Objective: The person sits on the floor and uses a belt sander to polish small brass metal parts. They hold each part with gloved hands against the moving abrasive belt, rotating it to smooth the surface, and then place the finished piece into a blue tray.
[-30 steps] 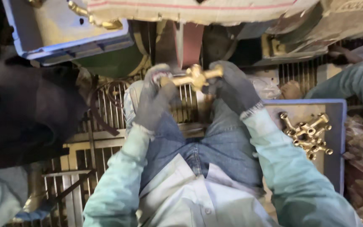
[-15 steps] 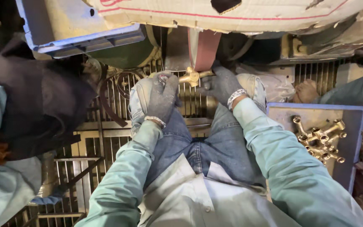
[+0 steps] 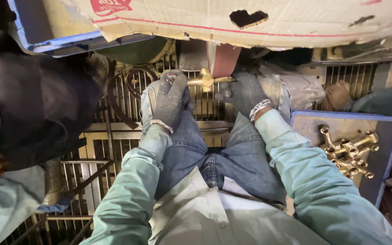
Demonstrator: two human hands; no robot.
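Raised to the belt (image 3: 224, 59), one brass fitting (image 3: 206, 80) stays gripped by left hand (image 3: 171, 97) and right hand (image 3: 243, 93).

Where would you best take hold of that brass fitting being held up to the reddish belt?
Probably by its two side arms, one from each side, as the gloved left hand and right hand do now. The brass fitting lies crosswise, its arms sticking out left and right, with its middle against the belt. Gripping the ends keeps the fingers off the belt.
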